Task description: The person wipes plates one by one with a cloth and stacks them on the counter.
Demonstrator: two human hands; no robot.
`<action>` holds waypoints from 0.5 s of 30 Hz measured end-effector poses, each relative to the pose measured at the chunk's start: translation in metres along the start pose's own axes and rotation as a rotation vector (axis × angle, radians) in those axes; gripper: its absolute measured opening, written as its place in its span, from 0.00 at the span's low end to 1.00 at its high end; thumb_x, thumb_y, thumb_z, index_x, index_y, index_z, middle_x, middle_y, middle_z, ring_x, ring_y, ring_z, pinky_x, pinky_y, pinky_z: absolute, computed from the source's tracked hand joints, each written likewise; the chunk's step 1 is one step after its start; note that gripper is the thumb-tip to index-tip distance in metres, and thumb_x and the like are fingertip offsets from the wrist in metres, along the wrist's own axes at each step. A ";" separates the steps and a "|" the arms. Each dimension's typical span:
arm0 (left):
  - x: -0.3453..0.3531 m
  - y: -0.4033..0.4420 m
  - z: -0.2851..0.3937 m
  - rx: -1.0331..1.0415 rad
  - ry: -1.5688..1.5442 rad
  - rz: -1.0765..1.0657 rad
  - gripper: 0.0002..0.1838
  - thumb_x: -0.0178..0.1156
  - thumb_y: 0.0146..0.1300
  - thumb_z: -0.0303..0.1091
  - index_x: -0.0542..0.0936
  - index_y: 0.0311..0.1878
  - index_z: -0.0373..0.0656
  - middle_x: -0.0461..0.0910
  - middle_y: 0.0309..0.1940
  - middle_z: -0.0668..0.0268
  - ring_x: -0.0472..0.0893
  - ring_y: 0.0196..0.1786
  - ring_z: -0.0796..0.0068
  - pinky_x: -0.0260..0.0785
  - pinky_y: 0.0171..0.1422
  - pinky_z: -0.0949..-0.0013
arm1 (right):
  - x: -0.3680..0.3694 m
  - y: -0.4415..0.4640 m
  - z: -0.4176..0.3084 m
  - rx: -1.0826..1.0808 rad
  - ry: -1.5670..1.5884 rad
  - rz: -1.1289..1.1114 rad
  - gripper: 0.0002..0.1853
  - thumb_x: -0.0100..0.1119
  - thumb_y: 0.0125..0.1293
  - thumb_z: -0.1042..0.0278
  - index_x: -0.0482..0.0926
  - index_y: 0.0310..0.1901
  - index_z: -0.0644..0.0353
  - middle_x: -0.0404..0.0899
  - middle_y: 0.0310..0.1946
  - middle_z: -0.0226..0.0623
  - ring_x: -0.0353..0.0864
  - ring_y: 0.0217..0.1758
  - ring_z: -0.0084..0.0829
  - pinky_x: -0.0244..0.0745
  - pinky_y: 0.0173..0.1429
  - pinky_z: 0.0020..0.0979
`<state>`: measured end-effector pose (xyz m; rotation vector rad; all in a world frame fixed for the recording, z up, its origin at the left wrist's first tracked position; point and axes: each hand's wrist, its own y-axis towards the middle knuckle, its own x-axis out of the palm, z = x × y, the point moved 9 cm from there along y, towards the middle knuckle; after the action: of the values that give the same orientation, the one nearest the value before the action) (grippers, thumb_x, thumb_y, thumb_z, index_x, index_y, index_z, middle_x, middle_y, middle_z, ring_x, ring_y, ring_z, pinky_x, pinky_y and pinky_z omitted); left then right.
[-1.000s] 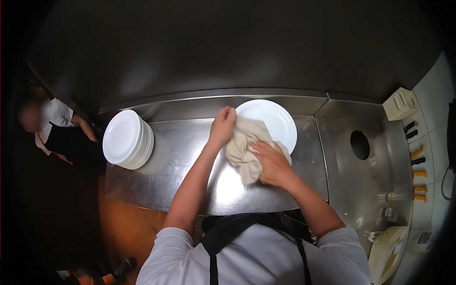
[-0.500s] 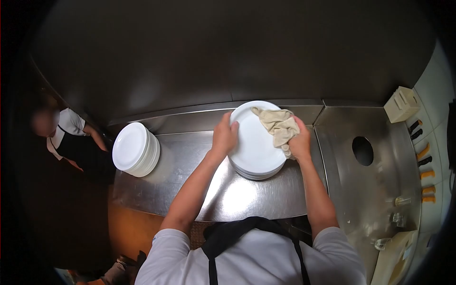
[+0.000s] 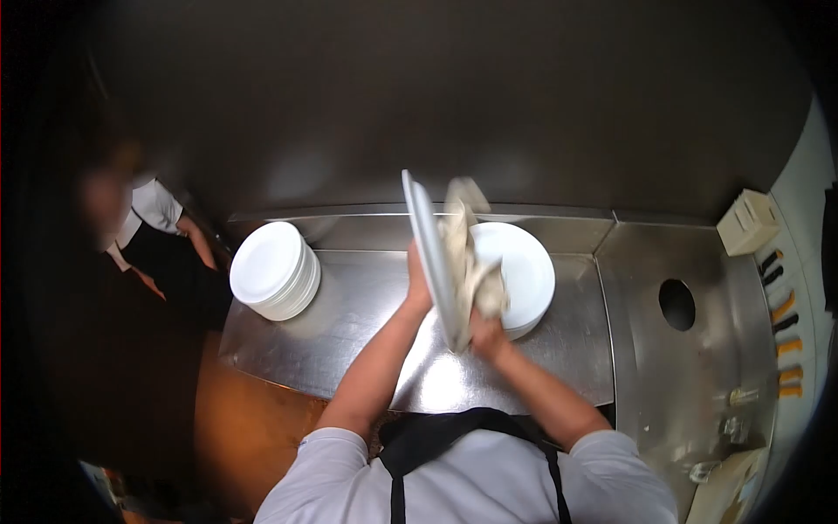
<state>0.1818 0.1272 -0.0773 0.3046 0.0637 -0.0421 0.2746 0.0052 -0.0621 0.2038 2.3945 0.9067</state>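
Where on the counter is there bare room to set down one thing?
The counter is bare between left stack and left arm; a narrower strip lies between right stack and seam. Crowded: the middle, with plate, cloth, left hand, right hand.

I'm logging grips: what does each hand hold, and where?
Left hand: plate, at its left side, fingers hidden. Right hand: cloth, near its lower end.
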 end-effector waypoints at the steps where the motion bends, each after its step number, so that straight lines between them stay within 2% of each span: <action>1: -0.016 0.003 -0.006 -0.020 0.022 -0.017 0.26 0.48 0.75 0.54 0.77 0.38 0.35 0.82 0.29 0.51 0.83 0.34 0.55 0.71 0.41 0.57 | -0.004 -0.009 -0.031 -0.077 0.151 0.133 0.26 0.59 0.65 0.67 0.70 0.64 0.64 0.72 0.61 0.52 0.69 0.68 0.46 0.62 0.72 0.45; 3: -0.036 0.003 -0.016 -0.053 0.035 -0.098 0.26 0.48 0.75 0.54 0.77 0.38 0.36 0.82 0.29 0.51 0.83 0.34 0.56 0.71 0.41 0.57 | -0.011 0.016 -0.086 0.002 0.475 0.079 0.31 0.67 0.58 0.60 0.72 0.61 0.64 0.73 0.59 0.55 0.70 0.67 0.48 0.64 0.68 0.46; 5: -0.037 -0.012 -0.028 -0.078 -0.036 -0.202 0.26 0.48 0.75 0.54 0.78 0.38 0.36 0.82 0.28 0.52 0.82 0.34 0.56 0.71 0.41 0.57 | -0.023 0.057 -0.105 -0.088 0.276 0.085 0.24 0.68 0.52 0.66 0.79 0.53 0.63 0.80 0.50 0.52 0.79 0.54 0.54 0.73 0.59 0.46; 6: -0.036 -0.025 -0.029 -0.072 -0.099 -0.213 0.26 0.48 0.75 0.54 0.78 0.38 0.36 0.82 0.28 0.52 0.82 0.34 0.57 0.71 0.40 0.57 | -0.032 0.080 -0.122 -0.204 0.290 0.086 0.20 0.65 0.58 0.66 0.78 0.51 0.66 0.82 0.42 0.47 0.83 0.50 0.44 0.75 0.55 0.42; 8: -0.036 -0.043 -0.030 -0.050 -0.187 -0.181 0.26 0.48 0.75 0.53 0.78 0.38 0.36 0.82 0.28 0.52 0.82 0.34 0.57 0.71 0.40 0.57 | 0.006 0.101 -0.075 0.067 0.570 -0.048 0.20 0.61 0.61 0.70 0.77 0.55 0.67 0.82 0.43 0.51 0.83 0.49 0.46 0.76 0.55 0.41; 9: -0.041 -0.052 -0.029 -0.036 -0.198 -0.168 0.26 0.48 0.75 0.53 0.78 0.38 0.36 0.81 0.28 0.53 0.82 0.34 0.58 0.71 0.40 0.57 | 0.028 0.092 -0.051 0.214 0.540 -0.028 0.20 0.59 0.63 0.71 0.77 0.57 0.67 0.83 0.44 0.51 0.83 0.49 0.46 0.76 0.55 0.41; 12: -0.069 -0.056 -0.019 0.054 -0.047 -0.205 0.25 0.48 0.75 0.53 0.78 0.38 0.36 0.81 0.28 0.53 0.82 0.33 0.59 0.71 0.40 0.57 | 0.081 0.018 -0.026 0.174 0.317 -0.057 0.22 0.50 0.70 0.73 0.72 0.64 0.68 0.77 0.59 0.53 0.74 0.64 0.47 0.66 0.70 0.43; 13: -0.079 -0.057 -0.015 0.094 0.043 -0.232 0.25 0.48 0.75 0.53 0.78 0.38 0.37 0.81 0.28 0.53 0.82 0.33 0.59 0.71 0.40 0.58 | 0.078 0.001 -0.066 -0.076 0.118 -0.018 0.23 0.51 0.69 0.73 0.71 0.65 0.68 0.71 0.65 0.56 0.67 0.71 0.51 0.58 0.75 0.46; 14: -0.087 -0.057 -0.010 0.138 0.143 -0.266 0.25 0.49 0.75 0.53 0.78 0.38 0.37 0.81 0.28 0.54 0.82 0.33 0.59 0.71 0.39 0.58 | 0.076 -0.005 -0.093 -0.110 0.198 -0.031 0.25 0.55 0.67 0.68 0.71 0.65 0.67 0.70 0.65 0.56 0.66 0.71 0.54 0.56 0.76 0.46; 15: -0.092 -0.056 -0.007 0.174 0.226 -0.290 0.25 0.49 0.75 0.53 0.78 0.38 0.37 0.81 0.27 0.54 0.82 0.33 0.59 0.71 0.39 0.58 | 0.065 0.006 -0.121 -0.127 0.261 0.025 0.26 0.58 0.65 0.66 0.73 0.63 0.66 0.71 0.64 0.55 0.67 0.70 0.54 0.58 0.74 0.47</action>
<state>0.0864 0.0785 -0.0939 0.4717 0.3297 -0.3021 0.1529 -0.0371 -0.0137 0.0704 2.5631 1.1552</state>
